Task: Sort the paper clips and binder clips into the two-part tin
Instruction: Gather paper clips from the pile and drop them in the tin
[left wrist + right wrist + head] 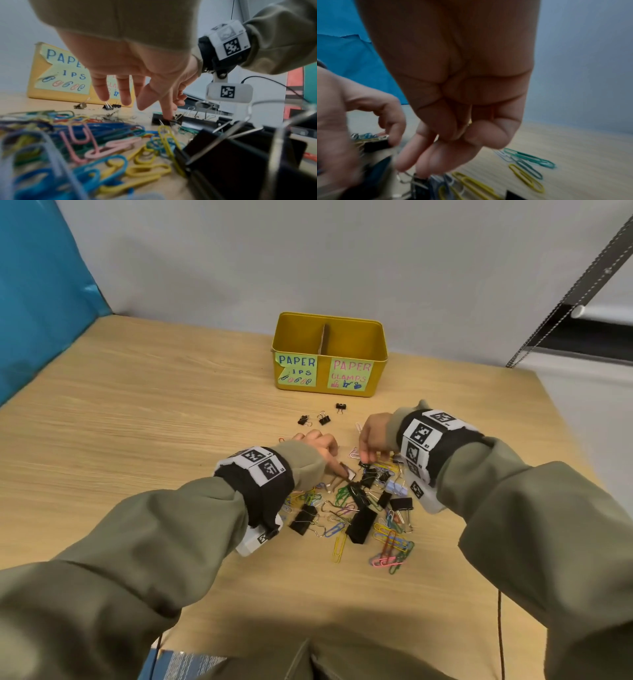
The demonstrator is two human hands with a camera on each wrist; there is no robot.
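The yellow two-part tin stands at the back centre, labelled for paper clips on the left and paper clamps on the right. A mixed pile of coloured paper clips and black binder clips lies before me. My left hand has straight, spread fingers, and its index fingertip presses on a small black binder clip. My right hand hangs over the pile's far side, fingertips down at a binder clip's wire handles; blur hides whether they pinch it.
Three small black binder clips lie apart between pile and tin. A large black binder clip sits mid-pile. A blue panel borders the table on the left. The table's right edge is close, and a cable hangs at the front.
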